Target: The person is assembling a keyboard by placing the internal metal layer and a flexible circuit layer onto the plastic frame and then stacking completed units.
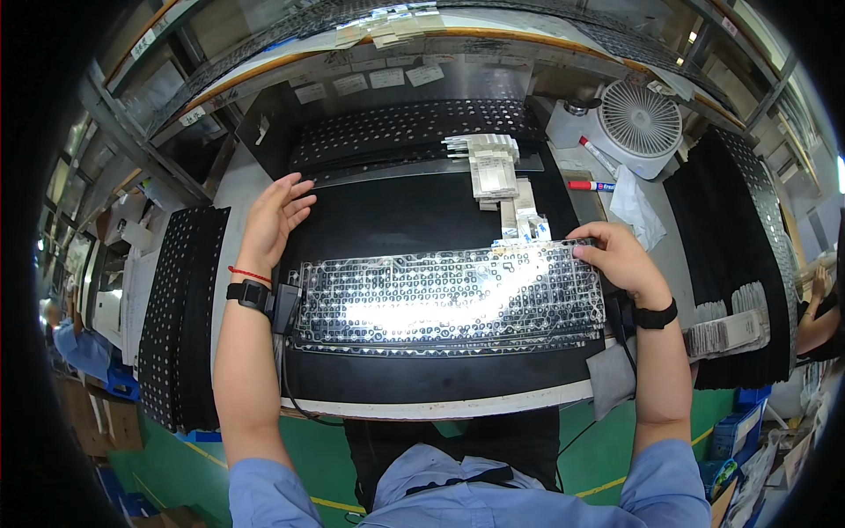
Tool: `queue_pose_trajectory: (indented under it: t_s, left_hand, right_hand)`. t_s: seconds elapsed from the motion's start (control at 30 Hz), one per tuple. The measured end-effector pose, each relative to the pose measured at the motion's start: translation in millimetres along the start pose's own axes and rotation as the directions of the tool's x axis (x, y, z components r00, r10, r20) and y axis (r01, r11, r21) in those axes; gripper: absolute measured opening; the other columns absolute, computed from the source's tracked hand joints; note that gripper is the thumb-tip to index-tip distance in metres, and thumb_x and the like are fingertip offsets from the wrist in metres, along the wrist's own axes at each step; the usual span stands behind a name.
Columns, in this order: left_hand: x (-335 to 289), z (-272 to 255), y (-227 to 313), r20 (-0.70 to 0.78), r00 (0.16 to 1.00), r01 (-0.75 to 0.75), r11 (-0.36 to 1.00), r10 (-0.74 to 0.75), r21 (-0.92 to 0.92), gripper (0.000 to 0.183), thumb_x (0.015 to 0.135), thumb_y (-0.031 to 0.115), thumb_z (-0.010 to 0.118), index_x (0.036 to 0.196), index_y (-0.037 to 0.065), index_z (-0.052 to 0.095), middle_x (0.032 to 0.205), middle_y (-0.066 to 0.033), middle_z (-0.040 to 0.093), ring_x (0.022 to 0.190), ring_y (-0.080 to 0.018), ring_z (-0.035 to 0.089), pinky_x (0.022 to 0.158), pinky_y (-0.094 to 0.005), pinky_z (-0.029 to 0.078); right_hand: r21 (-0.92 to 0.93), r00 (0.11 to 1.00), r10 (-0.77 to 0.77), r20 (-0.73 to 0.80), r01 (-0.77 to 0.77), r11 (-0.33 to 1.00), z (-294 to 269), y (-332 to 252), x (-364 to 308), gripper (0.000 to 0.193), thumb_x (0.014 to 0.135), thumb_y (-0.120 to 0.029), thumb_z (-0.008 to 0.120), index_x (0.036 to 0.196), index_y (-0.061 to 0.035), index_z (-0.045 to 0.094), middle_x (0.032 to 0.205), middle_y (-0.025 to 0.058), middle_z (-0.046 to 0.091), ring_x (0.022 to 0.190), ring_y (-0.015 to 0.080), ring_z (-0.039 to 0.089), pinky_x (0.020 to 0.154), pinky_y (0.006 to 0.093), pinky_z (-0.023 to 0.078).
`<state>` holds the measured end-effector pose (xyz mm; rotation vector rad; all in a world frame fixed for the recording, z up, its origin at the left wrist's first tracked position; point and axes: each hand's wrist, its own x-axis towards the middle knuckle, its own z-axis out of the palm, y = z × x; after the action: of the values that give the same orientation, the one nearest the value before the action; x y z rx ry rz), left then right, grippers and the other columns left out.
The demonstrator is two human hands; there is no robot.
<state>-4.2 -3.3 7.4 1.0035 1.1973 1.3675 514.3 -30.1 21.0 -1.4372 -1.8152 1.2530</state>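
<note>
In front of me a clear, glossy keyboard membrane sheet [422, 295] with printed circuit traces lies across a black work surface [387, 216], and light glares off its middle. More sheet edges show beneath its near side. My right hand [620, 260] pinches the sheet's far right corner between thumb and fingers. My left hand [280, 220] hangs beyond the sheet's far left corner, fingers apart and nothing in it. A pale connector tail [525, 220] reaches from the sheet's far edge toward a stack of silvery-white tails [493, 172].
Black perforated sheets lie in a pile [405, 128] at the back, with stacks to the left [180, 317] and right [731, 238]. A white fan [640, 123], a red marker [588, 186] and a crumpled white cloth [635, 216] sit at back right. A grey cloth [612, 380] hangs off the front edge.
</note>
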Motion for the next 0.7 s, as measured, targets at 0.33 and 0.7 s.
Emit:
queue_pose_trajectory:
  t_s: [0.33, 0.7]
  left_hand:
    - [-4, 9, 2, 0.146, 0.979, 0.126, 0.985, -0.142, 0.115, 0.037, 0.104, 0.030, 0.047, 0.124, 0.001, 0.056, 0.109, -0.0090, 0.067, 0.089, -0.0122, 0.065, 0.078, -0.0247, 0.053]
    - [-4, 13, -6, 0.173, 0.984, 0.036, 0.994, -0.053, 0.099, 0.016, 0.101, 0.021, 0.053, 0.099, 0.008, 0.062, 0.086, 0.0043, 0.065, 0.074, -0.0028, 0.059, 0.070, -0.0203, 0.048]
  right_hand:
    - [0.184, 0.974, -0.049, -0.222, 0.092, 0.979, -2, 11, 7, 0.006, 0.098, -0.005, 0.053, 0.096, -0.0018, 0.058, 0.081, -0.0041, 0.055, 0.074, 0.0035, 0.048, 0.067, 0.0200, 0.041]
    - [0.312, 0.963, -0.023, -0.270, 0.110, 0.944, -3, 12, 9, 0.012, 0.100, -0.015, 0.054, 0.103, -0.0042, 0.059, 0.083, -0.0036, 0.061, 0.072, 0.0019, 0.053, 0.063, 0.0180, 0.041]
